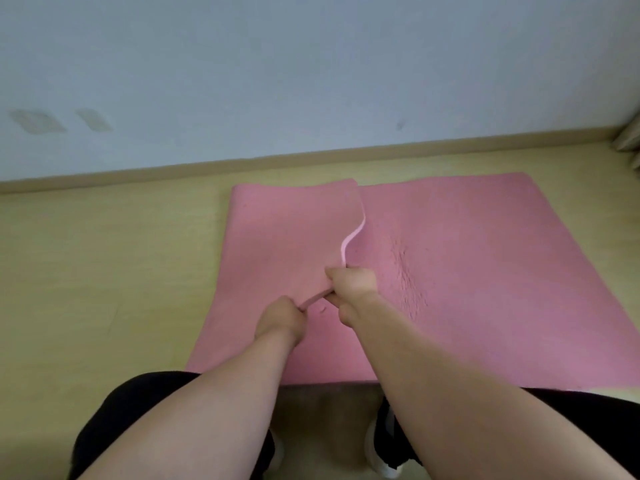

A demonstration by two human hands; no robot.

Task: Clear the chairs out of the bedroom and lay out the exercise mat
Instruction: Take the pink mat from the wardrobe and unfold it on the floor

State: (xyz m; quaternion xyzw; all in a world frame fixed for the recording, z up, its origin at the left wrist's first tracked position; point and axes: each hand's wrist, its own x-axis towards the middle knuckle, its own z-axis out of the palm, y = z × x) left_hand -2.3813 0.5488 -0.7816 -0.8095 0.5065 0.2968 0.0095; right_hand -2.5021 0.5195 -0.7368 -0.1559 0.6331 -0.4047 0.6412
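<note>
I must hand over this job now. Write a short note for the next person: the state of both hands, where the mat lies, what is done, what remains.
Left hand: pinches the near edge of the folded flap of the pink foam exercise mat.
Right hand: grips the same edge, close beside the left.
Mat: on the light wooden floor near the wall.
Done: right part lies flat.
Left: probably open the flap leftward and flatten it. No chairs in view; check them.

One pink exercise mat point(467, 271), two hands, left hand point(280, 318), right hand point(351, 285), and two faint wall patches point(36, 121).
</note>
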